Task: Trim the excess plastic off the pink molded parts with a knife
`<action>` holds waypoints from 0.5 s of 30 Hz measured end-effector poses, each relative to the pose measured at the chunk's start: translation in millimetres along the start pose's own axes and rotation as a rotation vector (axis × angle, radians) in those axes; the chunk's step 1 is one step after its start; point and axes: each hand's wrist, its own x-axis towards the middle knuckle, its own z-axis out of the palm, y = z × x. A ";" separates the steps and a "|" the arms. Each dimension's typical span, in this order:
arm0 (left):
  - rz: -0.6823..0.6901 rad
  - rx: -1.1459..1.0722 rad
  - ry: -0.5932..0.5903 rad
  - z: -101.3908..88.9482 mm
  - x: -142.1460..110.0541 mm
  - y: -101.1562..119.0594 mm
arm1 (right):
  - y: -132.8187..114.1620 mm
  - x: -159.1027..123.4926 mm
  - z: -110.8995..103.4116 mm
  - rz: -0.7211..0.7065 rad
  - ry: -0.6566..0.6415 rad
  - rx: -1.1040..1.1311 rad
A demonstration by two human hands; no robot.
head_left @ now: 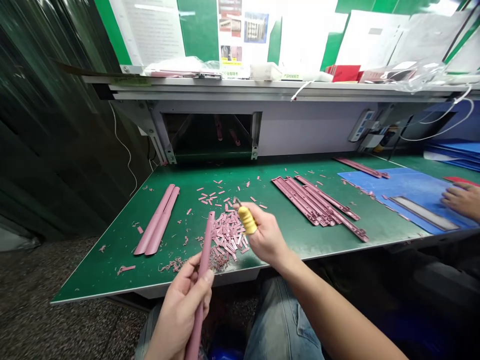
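My left hand [183, 300] is closed around a long pink plastic strip [205, 250], held tilted with its far end up over the table edge. A small hole shows near the strip's top end. My right hand [264, 232] is closed to the right of the strip, apart from it, on a thin dark-tipped tool [237, 201]; its handle is hidden in the fist. A ribbed yellow finger cover [247, 220] wraps one finger. Just beyond both hands lies a pile of small pink plastic pieces [228, 235], with fine pink shavings [218, 260] at its near side.
Two pink strips [159, 220] lie at the left. Several ribbed pink strips [303, 200] are stacked right of centre. Another person's hand [463, 200] rests by a blue sheet [405, 190] holding a grey strip [423, 212]. A shelf [262, 90] overhangs the table's back.
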 end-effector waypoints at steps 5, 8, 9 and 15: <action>-0.056 -0.048 0.021 -12.9 13.0 -8.1 | -3.9 -20.9 24.7 -0.057 -0.258 -0.178; -0.059 -0.092 0.012 -17.3 16.1 -16.2 | -6.2 -18.1 32.7 -0.093 -0.312 -0.333; -0.056 -0.108 0.017 -18.8 16.6 -18.6 | -6.6 -15.2 33.3 -0.101 -0.325 -0.382; -0.009 -0.236 0.037 -24.2 20.9 -24.5 | -7.0 -1.3 28.3 -0.128 -0.399 -0.518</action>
